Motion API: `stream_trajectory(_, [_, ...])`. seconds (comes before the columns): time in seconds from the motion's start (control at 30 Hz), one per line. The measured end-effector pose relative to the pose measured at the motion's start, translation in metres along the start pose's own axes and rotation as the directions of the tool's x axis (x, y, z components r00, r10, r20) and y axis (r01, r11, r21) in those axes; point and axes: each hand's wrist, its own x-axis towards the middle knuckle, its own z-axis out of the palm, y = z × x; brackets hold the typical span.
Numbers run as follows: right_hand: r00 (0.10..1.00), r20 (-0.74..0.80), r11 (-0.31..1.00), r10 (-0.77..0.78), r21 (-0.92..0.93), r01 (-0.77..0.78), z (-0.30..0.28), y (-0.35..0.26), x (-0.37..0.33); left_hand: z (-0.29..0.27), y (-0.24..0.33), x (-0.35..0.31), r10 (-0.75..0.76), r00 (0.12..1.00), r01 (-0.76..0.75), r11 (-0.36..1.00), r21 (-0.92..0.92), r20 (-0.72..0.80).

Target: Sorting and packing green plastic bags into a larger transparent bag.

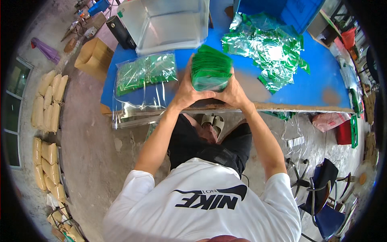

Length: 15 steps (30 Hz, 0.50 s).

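Between my two hands is a thick stack of green plastic packets [211,64], held upright above the table's front edge. My left hand [186,92] grips its left side and my right hand [234,92] its right, the thumbs meeting along the near face. Left of the stack, a transparent plastic bag [141,99] lies flat with rows of green packets [149,70] inside; its open-looking near end hangs over the edge. A loose heap of shiny green packets [270,50] spreads on the right of the table.
The blue table [322,80] has a worn front edge. At the back stand a translucent plastic bin [169,24], a black cylinder [121,32] and a blue box [300,14]. A cardboard box [94,56] is at the left; a blue chair [328,220] stands behind on the right.
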Motion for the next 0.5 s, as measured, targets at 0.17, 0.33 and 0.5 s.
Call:
stream_trajectory(0.17, [0.972, 0.001, 0.949, -0.235, -0.216, 0.230, 0.014, 0.025, -0.009, -0.005, -0.034, -0.014, 0.134, 0.991, -0.132, 0.912, 0.389, 0.024])
stream_trajectory(0.33, [0.998, 0.062, 0.998, -0.015, -0.061, 0.019, -0.005, -0.002, 0.000, -0.006, -0.013, -0.005, 0.019, 1.000, -0.016, 0.979, 0.203, -0.013])
stream_trajectory(0.5, [0.971, 0.055, 0.963, -0.233, -0.126, 0.238, 0.004, 0.024, -0.006, -0.002, -0.029, -0.011, 0.224, 0.972, -0.148, 0.830, 0.537, -0.078])
